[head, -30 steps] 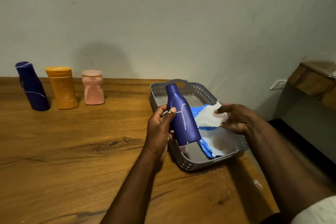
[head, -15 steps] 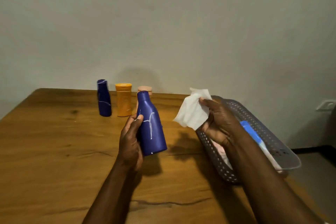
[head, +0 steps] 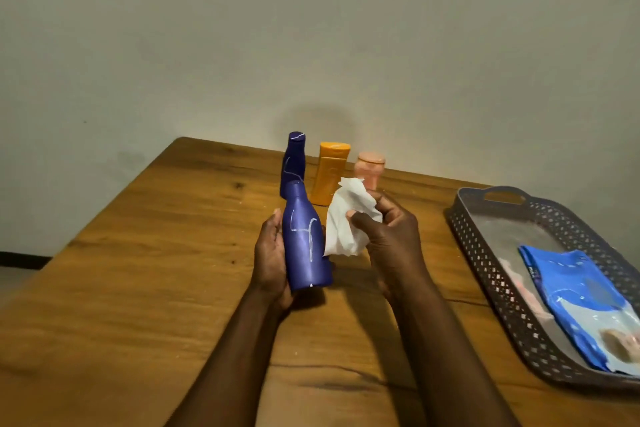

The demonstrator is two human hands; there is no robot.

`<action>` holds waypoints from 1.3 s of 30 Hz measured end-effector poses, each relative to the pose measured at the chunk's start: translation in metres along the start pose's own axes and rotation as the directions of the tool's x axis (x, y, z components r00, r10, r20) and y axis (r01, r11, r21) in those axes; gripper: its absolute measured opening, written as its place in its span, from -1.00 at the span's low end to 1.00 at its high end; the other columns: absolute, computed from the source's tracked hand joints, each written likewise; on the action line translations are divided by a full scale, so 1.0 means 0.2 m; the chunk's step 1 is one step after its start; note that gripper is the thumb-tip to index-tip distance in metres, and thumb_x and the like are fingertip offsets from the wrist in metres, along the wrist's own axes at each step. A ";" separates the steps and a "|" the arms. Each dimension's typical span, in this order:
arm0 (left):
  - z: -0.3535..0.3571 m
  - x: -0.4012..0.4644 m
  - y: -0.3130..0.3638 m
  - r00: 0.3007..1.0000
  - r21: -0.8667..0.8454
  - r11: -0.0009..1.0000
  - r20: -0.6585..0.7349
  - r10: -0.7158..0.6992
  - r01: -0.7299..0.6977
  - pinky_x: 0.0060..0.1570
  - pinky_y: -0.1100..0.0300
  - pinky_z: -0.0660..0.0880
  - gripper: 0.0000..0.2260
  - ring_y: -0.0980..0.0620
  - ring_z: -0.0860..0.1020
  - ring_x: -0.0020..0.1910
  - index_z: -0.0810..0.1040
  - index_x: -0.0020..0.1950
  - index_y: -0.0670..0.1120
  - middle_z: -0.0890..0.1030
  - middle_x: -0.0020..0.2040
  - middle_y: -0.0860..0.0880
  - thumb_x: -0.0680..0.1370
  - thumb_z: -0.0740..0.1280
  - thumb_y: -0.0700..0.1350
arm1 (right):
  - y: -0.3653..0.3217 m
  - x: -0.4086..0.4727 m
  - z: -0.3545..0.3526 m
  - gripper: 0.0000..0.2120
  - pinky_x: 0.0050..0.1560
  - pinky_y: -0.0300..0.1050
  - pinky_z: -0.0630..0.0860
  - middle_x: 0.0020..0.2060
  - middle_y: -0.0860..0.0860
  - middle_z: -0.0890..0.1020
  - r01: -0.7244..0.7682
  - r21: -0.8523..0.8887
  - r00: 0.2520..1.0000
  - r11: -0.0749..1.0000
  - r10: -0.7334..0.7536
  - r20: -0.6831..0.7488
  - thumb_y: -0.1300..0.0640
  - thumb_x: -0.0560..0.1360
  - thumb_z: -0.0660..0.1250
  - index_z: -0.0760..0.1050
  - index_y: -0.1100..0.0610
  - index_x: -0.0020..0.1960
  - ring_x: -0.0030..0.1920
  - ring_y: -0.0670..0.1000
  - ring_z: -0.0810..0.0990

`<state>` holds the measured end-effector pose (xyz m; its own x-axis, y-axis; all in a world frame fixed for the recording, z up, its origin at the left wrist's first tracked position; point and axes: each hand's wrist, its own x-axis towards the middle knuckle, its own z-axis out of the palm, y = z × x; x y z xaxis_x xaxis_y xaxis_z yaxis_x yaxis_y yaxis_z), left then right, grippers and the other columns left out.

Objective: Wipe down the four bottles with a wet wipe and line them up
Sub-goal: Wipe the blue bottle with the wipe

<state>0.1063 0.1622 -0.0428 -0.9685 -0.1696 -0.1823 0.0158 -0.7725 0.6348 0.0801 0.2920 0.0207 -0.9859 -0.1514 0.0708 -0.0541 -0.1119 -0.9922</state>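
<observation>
My left hand (head: 269,253) grips a dark blue bottle (head: 304,239) upright above the wooden table (head: 138,288). Beside it on the right, my right hand (head: 388,236) pinches a crumpled white wet wipe (head: 346,218), whose lower edge comes close to the bottle's side. Behind them, near the wall, three bottles stand in a row: another dark blue bottle (head: 293,159), an orange bottle (head: 329,177) and a pink bottle (head: 371,168), the last partly hidden by the wipe.
A grey perforated basket (head: 485,253) sits at the right of the table. A blue wet-wipe pack (head: 581,298) lies inside it. The table's far left corner and left edge are in view.
Both hands came away from the basket to the table's middle, carrying the blue bottle and the wipe. The wipe is now next to the bottle. The view swung left.
</observation>
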 end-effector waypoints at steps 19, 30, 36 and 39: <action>-0.03 0.12 -0.09 0.996 0.141 0.988 0.045 -0.074 0.067 -0.36 0.18 0.58 -0.66 0.05 0.65 -0.28 0.57 0.08 -0.04 0.69 -0.21 -0.03 0.64 0.06 0.08 | -0.04 0.15 0.16 -0.76 -0.05 -0.33 0.47 0.15 0.06 0.53 0.395 -0.734 0.914 0.552 -0.318 0.252 0.26 0.45 0.39 0.59 0.25 0.11 0.02 -0.11 0.43; -0.04 0.11 -0.13 1.000 0.123 0.992 0.022 0.020 -0.023 -0.14 0.15 0.56 -0.68 0.04 0.65 -0.18 0.57 0.08 -0.04 0.67 -0.15 -0.05 0.65 0.04 0.00 | 0.12 -0.04 0.19 -0.62 -0.12 -0.03 0.60 0.09 0.20 0.61 0.496 -0.865 0.823 0.071 -0.357 0.442 0.33 0.19 0.59 0.62 0.30 -0.02 0.08 0.18 0.58; -0.05 0.12 -0.10 0.993 -0.033 0.994 0.066 -0.099 0.101 -0.15 0.11 0.47 -0.56 0.02 0.55 -0.23 0.56 0.10 -0.12 0.57 -0.19 -0.08 0.57 0.15 0.21 | 0.18 -0.24 0.14 -0.53 -0.14 -0.04 0.64 0.05 0.16 0.63 0.534 -0.841 0.823 0.090 -0.285 0.492 0.32 0.14 0.62 0.62 0.27 0.02 0.04 0.13 0.61; -0.04 0.13 -0.08 0.989 -0.092 0.987 0.070 -0.127 0.133 -0.20 0.14 0.52 -0.56 0.01 0.57 -0.26 0.58 0.07 -0.15 0.60 -0.23 -0.10 0.54 0.18 0.20 | 0.15 -0.26 0.09 -0.58 -0.21 -0.03 0.64 -0.02 0.15 0.64 0.569 -0.806 0.803 0.160 -0.317 0.504 0.36 0.13 0.61 0.62 0.26 -0.03 -0.04 0.12 0.63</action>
<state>0.0836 0.1656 -0.0648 -0.9777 -0.0271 -0.2082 -0.0902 -0.8413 0.5330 0.1330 0.2782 -0.0106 -0.6951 -0.5811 0.4233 -0.6975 0.6879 -0.2010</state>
